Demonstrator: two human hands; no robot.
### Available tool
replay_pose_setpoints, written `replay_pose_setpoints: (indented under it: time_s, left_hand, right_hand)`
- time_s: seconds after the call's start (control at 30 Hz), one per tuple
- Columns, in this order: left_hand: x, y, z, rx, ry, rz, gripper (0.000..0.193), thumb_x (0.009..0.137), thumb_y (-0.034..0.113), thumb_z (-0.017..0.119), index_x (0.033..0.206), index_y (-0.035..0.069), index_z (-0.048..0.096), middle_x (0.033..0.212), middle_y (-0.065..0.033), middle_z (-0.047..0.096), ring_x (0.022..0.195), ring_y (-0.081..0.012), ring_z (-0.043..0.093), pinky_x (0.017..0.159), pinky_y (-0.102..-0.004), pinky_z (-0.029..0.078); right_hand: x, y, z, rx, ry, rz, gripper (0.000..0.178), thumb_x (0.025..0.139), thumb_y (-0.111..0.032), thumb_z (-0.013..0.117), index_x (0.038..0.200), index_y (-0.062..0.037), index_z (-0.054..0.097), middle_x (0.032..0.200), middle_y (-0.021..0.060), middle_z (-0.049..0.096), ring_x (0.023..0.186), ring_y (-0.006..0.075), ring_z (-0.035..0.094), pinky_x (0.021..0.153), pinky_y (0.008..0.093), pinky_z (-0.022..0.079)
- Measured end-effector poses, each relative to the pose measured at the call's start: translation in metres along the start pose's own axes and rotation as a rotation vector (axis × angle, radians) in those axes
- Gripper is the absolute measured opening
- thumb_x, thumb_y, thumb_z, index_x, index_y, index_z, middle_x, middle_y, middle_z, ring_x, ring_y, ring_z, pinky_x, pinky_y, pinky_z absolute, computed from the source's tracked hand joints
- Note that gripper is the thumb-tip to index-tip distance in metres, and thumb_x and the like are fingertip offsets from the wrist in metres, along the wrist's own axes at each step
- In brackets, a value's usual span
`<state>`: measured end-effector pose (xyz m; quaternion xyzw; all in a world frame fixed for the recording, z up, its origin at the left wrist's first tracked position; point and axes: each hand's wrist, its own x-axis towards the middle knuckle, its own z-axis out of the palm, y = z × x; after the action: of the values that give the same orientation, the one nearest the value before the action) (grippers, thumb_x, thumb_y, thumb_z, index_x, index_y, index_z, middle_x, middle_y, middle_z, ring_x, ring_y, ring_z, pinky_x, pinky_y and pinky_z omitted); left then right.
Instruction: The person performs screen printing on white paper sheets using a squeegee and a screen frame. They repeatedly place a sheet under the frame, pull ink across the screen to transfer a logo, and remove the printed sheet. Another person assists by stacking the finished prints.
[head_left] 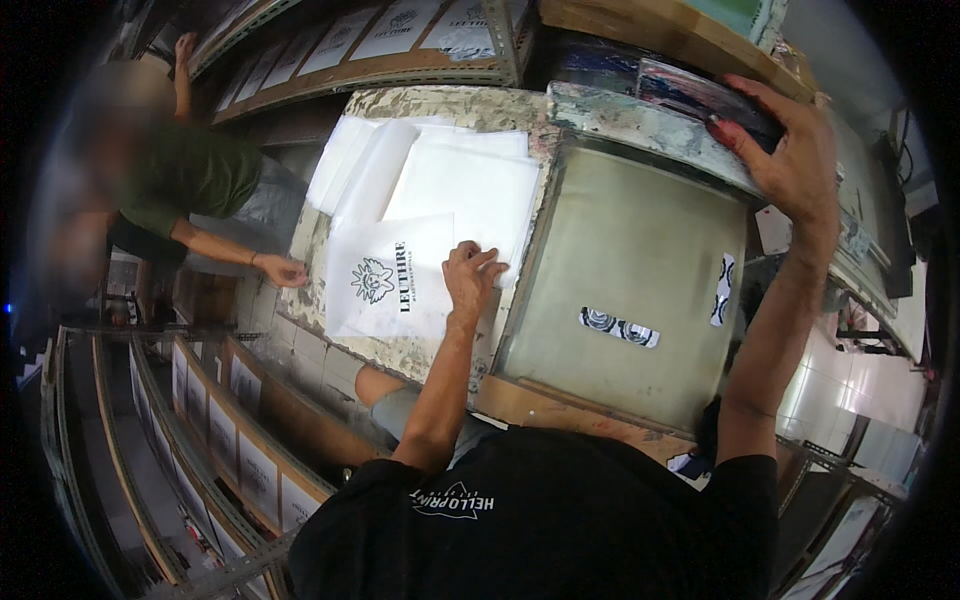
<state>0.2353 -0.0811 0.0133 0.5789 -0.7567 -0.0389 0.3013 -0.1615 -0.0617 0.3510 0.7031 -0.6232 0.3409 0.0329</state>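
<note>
My left hand (472,278) lies over white sheets (465,185) on the paint-worn board, at the right edge of a printed sheet (385,275) with a black emblem and lettering. Its fingers are curled together; what sits between them, if anything, is hidden. At the far right, my right hand (790,150) grips the end of a dark, ink-smeared block (690,100), thumb on the near side and fingers over the top. Red ink stains its fingertips. Between both hands lies a greenish glass-like panel (620,230) with two black-and-white patterned strips (620,327) on it.
A person in a green shirt (200,170) stands at the left, one hand (280,270) near the board's left edge. Metal racks (370,85) with printed sheets on their shelves run along the far side; more slatted racks (230,430) stand lower left. A wooden ledge (580,410) borders the panel's near edge.
</note>
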Motion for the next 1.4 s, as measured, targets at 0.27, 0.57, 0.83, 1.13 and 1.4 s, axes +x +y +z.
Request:
replay_pose_setpoints:
  time_s: [0.27, 0.57, 0.83, 1.13, 1.4]
  left_hand:
    - [0.042, 0.054, -0.01, -0.441, 0.117, -0.193, 0.01, 0.075, 0.004, 0.08, 0.082, 0.001, 0.074, 0.091, -0.01, 0.063, 0.084, -0.0234, 0.063, 0.072, -0.0357, 0.049]
    - [-0.006, 0.126, 0.034, -0.059, -0.632, 0.315, 0.048, 0.091, 0.039, 0.068, 0.134, 0.02, 0.063, 0.155, -0.0085, 0.04, 0.146, -0.0372, 0.03, 0.117, -0.0594, 0.021]
    - [0.007, 0.182, 0.103, -0.249, -0.69, 0.627, 0.047, 0.095, 0.034, 0.06, 0.141, 0.024, 0.057, 0.161, -0.0068, 0.032, 0.151, -0.0374, 0.02, 0.121, -0.0615, 0.011]
    - [-0.021, 0.196, 0.101, -0.198, -0.754, 0.699, 0.049, 0.097, 0.037, 0.056, 0.144, 0.024, 0.052, 0.163, -0.0064, 0.026, 0.152, -0.0357, 0.015, 0.121, -0.0617, 0.009]
    - [-0.029, 0.197, 0.096, -0.208, -0.698, 0.711, 0.047, 0.098, 0.038, 0.055, 0.142, 0.022, 0.054, 0.161, -0.0079, 0.031, 0.151, -0.0348, 0.02, 0.121, -0.0612, 0.01]
  right_hand:
    - [-0.002, 0.004, 0.001, -0.159, 0.059, -0.045, 0.048, 0.076, -0.043, 0.081, 0.113, -0.0119, 0.075, 0.099, 0.0181, 0.074, 0.092, 0.0333, 0.07, 0.083, 0.0405, 0.053]
    - [-0.001, 0.007, 0.006, -0.141, 0.098, -0.084, 0.051, 0.074, -0.05, 0.081, 0.108, -0.0134, 0.077, 0.097, 0.0138, 0.075, 0.09, 0.0334, 0.07, 0.082, 0.0414, 0.053]
    - [0.0, 0.001, -0.001, -0.126, 0.078, -0.101, 0.049, 0.075, -0.04, 0.084, 0.113, -0.0106, 0.075, 0.096, 0.0139, 0.075, 0.084, 0.0281, 0.072, 0.077, 0.0352, 0.054]
    - [-0.001, -0.003, -0.001, -0.177, 0.041, -0.058, 0.05, 0.075, -0.047, 0.083, 0.111, -0.0129, 0.076, 0.093, 0.0132, 0.075, 0.079, 0.0263, 0.072, 0.074, 0.0353, 0.056]
    - [-0.002, -0.001, 0.0, -0.213, 0.038, -0.078, 0.05, 0.075, -0.047, 0.083, 0.112, -0.0139, 0.076, 0.092, 0.0125, 0.076, 0.077, 0.0251, 0.072, 0.073, 0.0347, 0.056]
